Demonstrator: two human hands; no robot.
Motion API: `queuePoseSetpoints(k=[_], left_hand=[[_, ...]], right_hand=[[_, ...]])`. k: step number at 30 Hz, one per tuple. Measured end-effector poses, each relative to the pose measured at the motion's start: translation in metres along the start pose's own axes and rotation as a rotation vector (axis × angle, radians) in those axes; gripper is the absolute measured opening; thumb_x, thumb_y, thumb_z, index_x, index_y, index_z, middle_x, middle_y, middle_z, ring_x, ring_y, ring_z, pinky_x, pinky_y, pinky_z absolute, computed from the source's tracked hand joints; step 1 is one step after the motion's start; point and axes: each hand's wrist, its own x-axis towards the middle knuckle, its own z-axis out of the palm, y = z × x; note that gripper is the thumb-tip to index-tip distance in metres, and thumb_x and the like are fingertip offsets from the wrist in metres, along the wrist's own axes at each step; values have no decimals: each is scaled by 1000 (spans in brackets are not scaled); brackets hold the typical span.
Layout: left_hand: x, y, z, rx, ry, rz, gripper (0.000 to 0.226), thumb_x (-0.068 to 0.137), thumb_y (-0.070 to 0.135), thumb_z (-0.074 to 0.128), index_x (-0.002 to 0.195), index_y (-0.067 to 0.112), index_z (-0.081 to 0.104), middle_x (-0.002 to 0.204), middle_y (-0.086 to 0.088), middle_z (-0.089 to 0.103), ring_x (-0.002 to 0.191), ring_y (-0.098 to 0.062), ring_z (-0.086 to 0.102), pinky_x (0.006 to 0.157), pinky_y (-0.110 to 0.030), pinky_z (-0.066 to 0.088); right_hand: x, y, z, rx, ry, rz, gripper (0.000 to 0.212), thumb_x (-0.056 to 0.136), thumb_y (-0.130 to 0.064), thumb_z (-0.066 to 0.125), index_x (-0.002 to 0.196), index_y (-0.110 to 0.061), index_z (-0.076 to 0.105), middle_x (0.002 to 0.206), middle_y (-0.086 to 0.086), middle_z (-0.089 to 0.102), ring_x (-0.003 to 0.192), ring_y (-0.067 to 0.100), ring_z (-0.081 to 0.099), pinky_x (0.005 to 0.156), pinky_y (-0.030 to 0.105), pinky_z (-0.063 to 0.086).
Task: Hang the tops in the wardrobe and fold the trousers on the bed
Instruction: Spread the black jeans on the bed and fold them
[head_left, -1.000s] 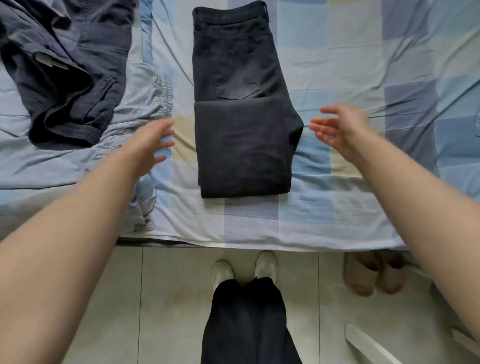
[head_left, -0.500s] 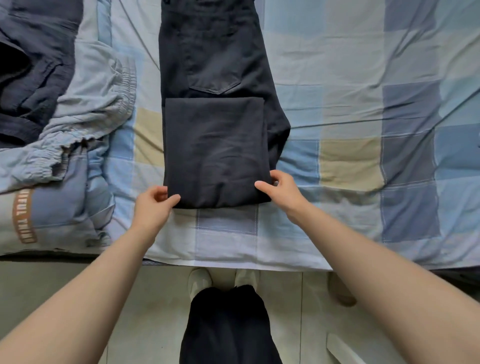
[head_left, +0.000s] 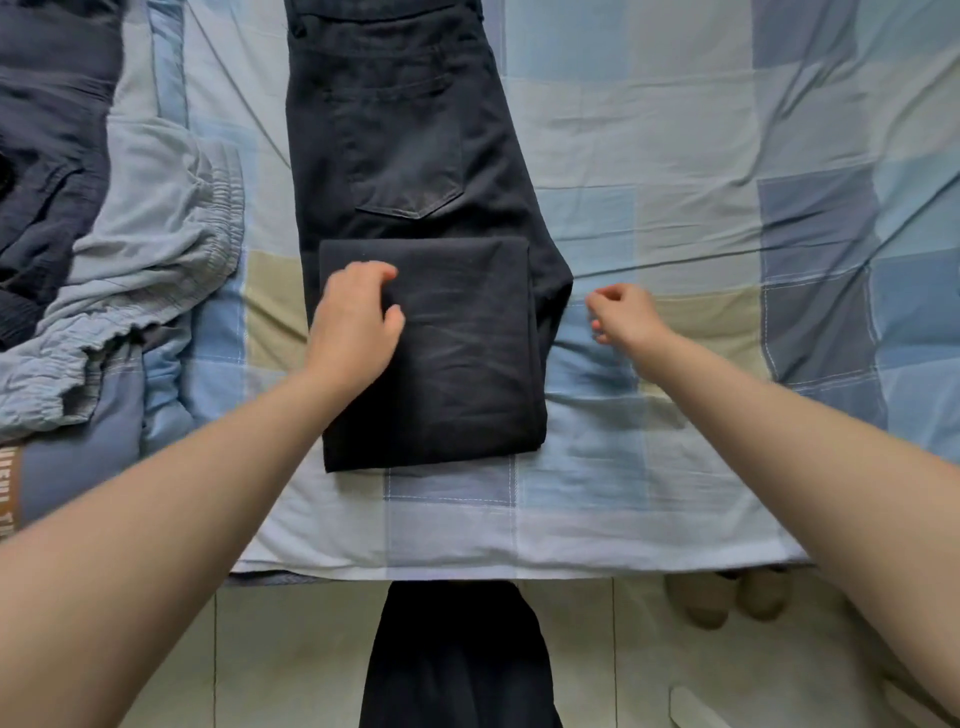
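The checked bedsheet (head_left: 675, 156) is taken as the landmark, spread across the whole mattress with its near edge above the tiled floor (head_left: 260, 649). On it, left of centre, the black trousers (head_left: 415, 130) are laid lengthwise, waistband far, back pocket up, with the legs doubled back into a square folded panel (head_left: 457, 364) over the thigh part. At the sheet's left side a crumpled pale blue garment (head_left: 156, 234) with an elastic waistband is seen, beside a dark navy garment (head_left: 47, 156) at the far left corner. A pair of beige slippers (head_left: 727, 597) is seen on the floor just below the sheet's near edge.

The trousers are judged to be a medium-weight woven cotton: soft and limp, not slippery, not fragile, firm enough for a crease to be held but liable to slide open if lifted by one layer only. The folded panel is best taken at its two side edges, all layers pinched together, so that it can be turned up toward the waistband.

The left hand (head_left: 353, 322) is rested on the left part of the folded panel, fingers bent and close together, tips pressed to the cloth; whether cloth is pinched cannot be told. The right hand (head_left: 623, 317) is held just right of the trousers over the sheet, fingers loosely curled, nothing gripped.
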Motion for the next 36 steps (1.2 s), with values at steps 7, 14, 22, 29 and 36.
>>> queuePoseSetpoints(k=[7,14,22,29,36], left_hand=[[87,31,20,318,-348,-4,65,86,46,66,139,18,40,131,-11,56,129,-33,44,111,-53,17],[25,13,-25,82,-187,577,22,82,41,62,94,22,64,86,10,60,88,-13,58,89,-41,29],[-5,-2,-82,25,-266,723,26,86,45,49,95,28,66,84,14,55,80,0,49,86,-37,32],[44,-3,-69,6,-279,584,22,84,40,57,95,22,63,84,14,50,83,-14,58,72,-35,40],[110,-8,2,365,-238,403,28,93,39,58,115,22,57,111,3,59,106,-22,56,88,-39,38]], right_hand=[[29,-38,9,6,-156,-14,31,90,-35,59,103,-8,62,98,6,64,88,16,62,82,29,54],[10,-52,28,-461,-15,-287,31,87,-18,60,112,-6,46,108,16,60,102,34,56,80,38,44],[-16,-77,55,-798,-226,-593,36,94,-48,47,85,-14,58,77,-3,57,80,24,57,73,37,45],[18,-102,60,-18,-560,196,92,90,-73,12,112,-2,64,110,17,67,100,28,62,96,39,44],[48,-105,49,90,-608,326,91,87,-75,2,52,-11,57,52,4,52,46,17,47,51,25,36]])
